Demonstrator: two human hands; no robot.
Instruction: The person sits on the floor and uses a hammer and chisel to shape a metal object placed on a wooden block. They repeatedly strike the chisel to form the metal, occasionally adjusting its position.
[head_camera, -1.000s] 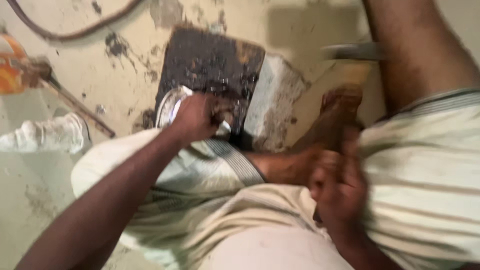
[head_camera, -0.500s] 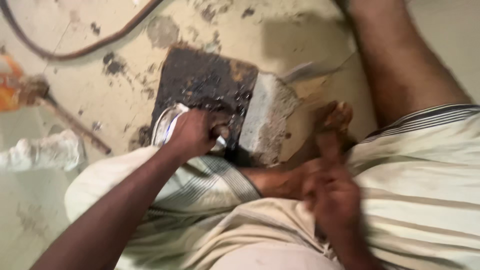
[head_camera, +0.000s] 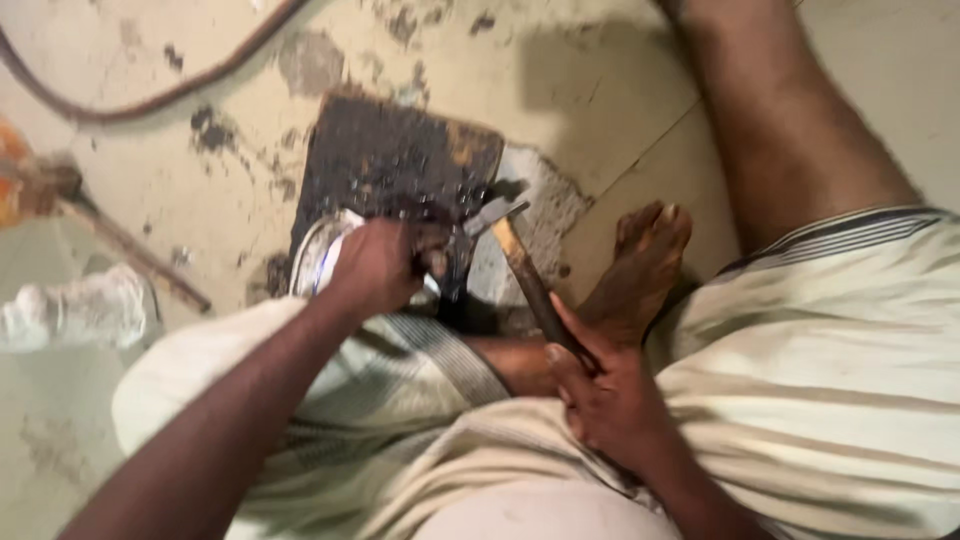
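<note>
Left hand (head_camera: 375, 268): closed over a shiny, rounded metal piece (head_camera: 318, 262), which is pinned down at the near edge of the block, apparently so that it is steadied under the blows.
Right hand (head_camera: 610, 405): wrapped tight around the low end of the hammer handle, seemingly for a longer swing.
Hammer (head_camera: 520, 270): slanted up and left, its steel head just beside the left hand.
Dark block (head_camera: 395, 155): flat, blackened and pitted; it is set on the floor between the legs and seems to be used as an anvil.
Metal piece: mostly hidden; a pale, curved rim is shown.
Bare foot (head_camera: 640, 265): tucked just right of the handle.
</note>
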